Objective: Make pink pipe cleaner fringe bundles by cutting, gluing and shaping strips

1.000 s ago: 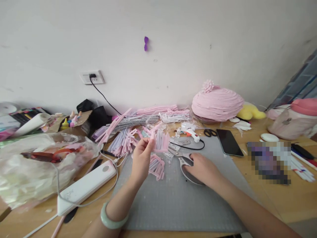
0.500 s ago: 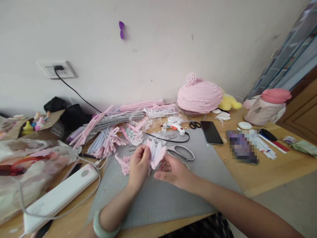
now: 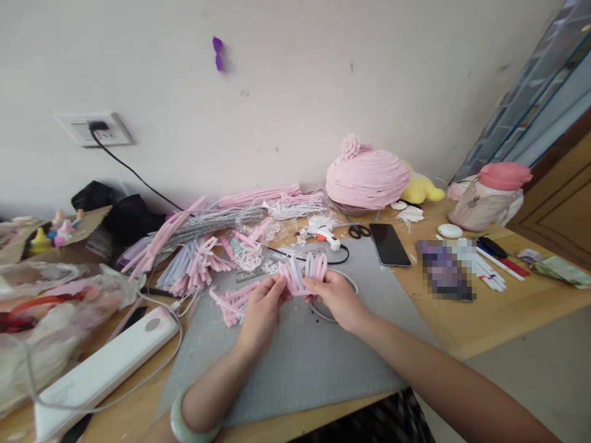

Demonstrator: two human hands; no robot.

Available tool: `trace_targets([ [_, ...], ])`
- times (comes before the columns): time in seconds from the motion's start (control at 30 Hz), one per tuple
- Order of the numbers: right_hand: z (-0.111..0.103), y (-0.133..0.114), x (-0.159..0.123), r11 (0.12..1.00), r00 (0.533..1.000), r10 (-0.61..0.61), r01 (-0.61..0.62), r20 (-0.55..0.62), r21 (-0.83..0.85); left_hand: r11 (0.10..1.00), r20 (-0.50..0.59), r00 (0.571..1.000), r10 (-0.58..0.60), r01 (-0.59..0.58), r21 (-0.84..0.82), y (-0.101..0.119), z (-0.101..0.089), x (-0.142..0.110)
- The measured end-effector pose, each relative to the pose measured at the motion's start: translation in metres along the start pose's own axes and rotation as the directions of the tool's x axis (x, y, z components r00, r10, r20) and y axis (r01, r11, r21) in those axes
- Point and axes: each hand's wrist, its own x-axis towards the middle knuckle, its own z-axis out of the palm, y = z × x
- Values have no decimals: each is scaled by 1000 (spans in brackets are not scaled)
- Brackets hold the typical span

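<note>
Between my two hands is a strip of looped pipe cleaners (image 3: 298,277) in pink and pale lilac, standing in a row of loops. My left hand (image 3: 265,304) pinches its left end, and my right hand (image 3: 336,298) grips its right end with thumb and fingers. Both hands hover over a grey cutting mat (image 3: 305,369). Just left of my left hand lies another bundle of pink pipe-cleaner pieces (image 3: 231,304). Partly hidden behind my right hand is a pair of grey-handled scissors (image 3: 353,282).
Behind the hands lie pipe cleaner bundles (image 3: 203,264), a white glue gun (image 3: 330,238) and black-handled scissors (image 3: 359,231). A phone (image 3: 390,244) and a pink wound dome (image 3: 367,178) are farther right. A white power strip (image 3: 111,372) with loose cables sits at left.
The looped strip has spread out wider and turned to face me. My right hand has closed onto its right end, where before its fingers were looser. The view has shifted slightly.
</note>
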Motion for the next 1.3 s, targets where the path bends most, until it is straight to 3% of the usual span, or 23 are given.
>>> trace_targets([
  [0.27,-2,-2,1,998,998,48,-50,48,48,990,72,996,-55,64,-124,3,3,-2],
  [0.47,-4,-1,3,998,1000,-26,27,10,-59,978,25,998,54,-58,201,12,5,-5],
  [0.57,-5,-1,4,999,1000,-6,7,22,-45,966,19,999,37,-40,255,13,5,-6],
  [0.73,-3,-1,0,996,992,55,-63,115,67,997,13,1000,-11,10,72,11,3,-5],
  [0.87,-1,1,-1,998,981,40,-49,188,40,992,63,998,-27,34,-122,10,3,-3],
  [1.17,-3,-3,-6,990,976,-36,64,216,-125,989,-43,994,102,-97,114,13,3,-7],
  [1.3,-1,-4,-6,980,987,-58,84,148,-182,983,-71,991,114,-102,152,16,5,-10],
])
